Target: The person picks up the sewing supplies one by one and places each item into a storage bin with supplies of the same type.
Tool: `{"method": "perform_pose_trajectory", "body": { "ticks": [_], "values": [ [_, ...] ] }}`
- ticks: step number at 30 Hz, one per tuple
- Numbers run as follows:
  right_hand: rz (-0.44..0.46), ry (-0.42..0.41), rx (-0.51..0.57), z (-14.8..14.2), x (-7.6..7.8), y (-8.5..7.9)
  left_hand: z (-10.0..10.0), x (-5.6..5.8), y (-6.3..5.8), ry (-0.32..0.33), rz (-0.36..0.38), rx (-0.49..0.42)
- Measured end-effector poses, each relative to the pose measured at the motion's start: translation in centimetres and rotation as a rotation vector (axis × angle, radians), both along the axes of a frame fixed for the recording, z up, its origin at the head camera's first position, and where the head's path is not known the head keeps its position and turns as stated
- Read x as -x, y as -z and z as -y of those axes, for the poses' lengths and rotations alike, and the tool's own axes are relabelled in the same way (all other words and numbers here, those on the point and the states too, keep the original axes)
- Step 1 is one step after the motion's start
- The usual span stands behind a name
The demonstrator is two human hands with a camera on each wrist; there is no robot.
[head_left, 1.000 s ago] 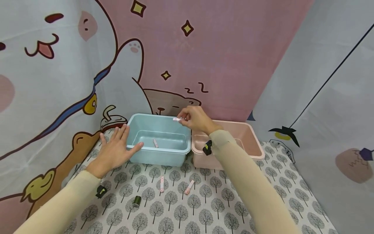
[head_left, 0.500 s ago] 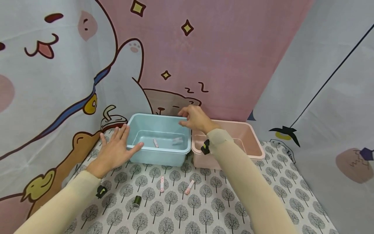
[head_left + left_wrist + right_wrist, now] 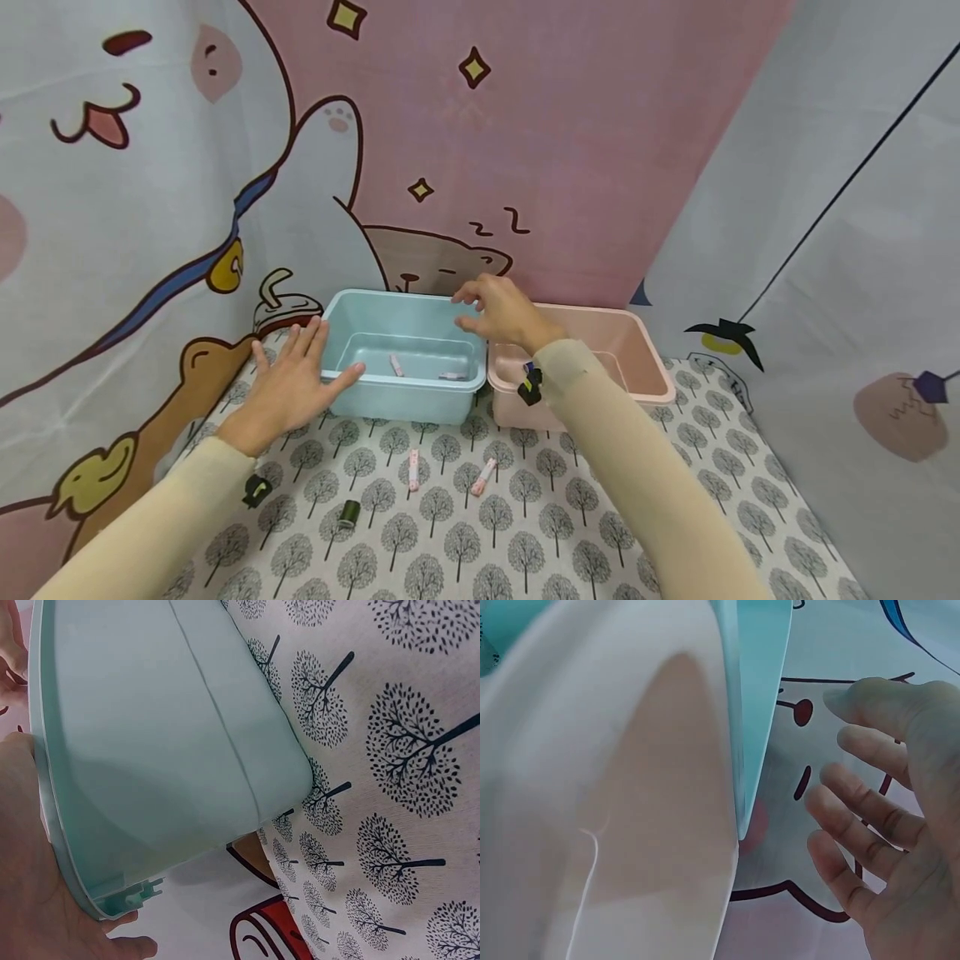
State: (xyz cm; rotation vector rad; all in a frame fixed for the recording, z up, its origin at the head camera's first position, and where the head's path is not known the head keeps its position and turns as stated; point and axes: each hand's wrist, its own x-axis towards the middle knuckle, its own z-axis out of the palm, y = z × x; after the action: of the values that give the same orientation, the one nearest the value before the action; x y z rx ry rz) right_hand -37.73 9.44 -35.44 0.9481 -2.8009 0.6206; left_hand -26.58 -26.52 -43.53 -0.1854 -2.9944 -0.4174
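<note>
My left hand [image 3: 288,392] lies at the left end of the blue tub [image 3: 405,402], fingers spread; the left wrist view shows that hand [image 3: 45,877] right at the tub's rim. My right hand [image 3: 501,315] hovers above the tub's right end, its fingers loosely bent and apart with nothing between them. Inside the tub lie two small pink-and-white strips, one tilted strip [image 3: 396,365] near the middle and one flat strip [image 3: 452,376] to the right. Two similar strips, an upright-lying strip [image 3: 414,471] and a slanted strip [image 3: 483,477], rest on the cloth in front.
A pink tub [image 3: 637,358] stands against the blue tub's right side, partly hidden by my right arm. A dark green thread spool [image 3: 349,513] is at the front left on the tree-print cloth [image 3: 525,550]. Cartoon-print curtains [image 3: 585,150] rise behind and at both sides.
My right hand has let go of a pink-and-white strip, which fell into the right part of the blue tub. The left hand has stayed in place. The head view has shifted slightly.
</note>
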Motion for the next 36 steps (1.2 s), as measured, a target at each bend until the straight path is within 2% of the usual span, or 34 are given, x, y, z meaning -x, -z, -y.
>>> {"method": "perform_pose_trajectory", "body": {
  "ticks": [9,16,27,33,36],
  "values": [
    [-0.027,-0.017,0.017,-0.5,-1.4,0.0,-0.1,0.1,0.0,0.003,-0.005,-0.003],
    [-0.051,-0.067,0.028,-1.1,-2.9,0.1,-0.1,0.2,0.1,0.006,0.001,-0.013],
    [-0.063,-0.101,0.041,-2.3,-5.6,0.8,-0.1,0.1,0.0,0.008,0.002,-0.004],
    [-0.125,-0.149,0.057,-2.8,-6.8,1.2,-0.1,-0.1,-0.2,0.01,-0.005,-0.007],
    [-0.115,-0.153,0.063,-3.2,-7.4,1.5,-0.1,-0.2,-0.2,0.009,-0.006,-0.008]
  ]
}}
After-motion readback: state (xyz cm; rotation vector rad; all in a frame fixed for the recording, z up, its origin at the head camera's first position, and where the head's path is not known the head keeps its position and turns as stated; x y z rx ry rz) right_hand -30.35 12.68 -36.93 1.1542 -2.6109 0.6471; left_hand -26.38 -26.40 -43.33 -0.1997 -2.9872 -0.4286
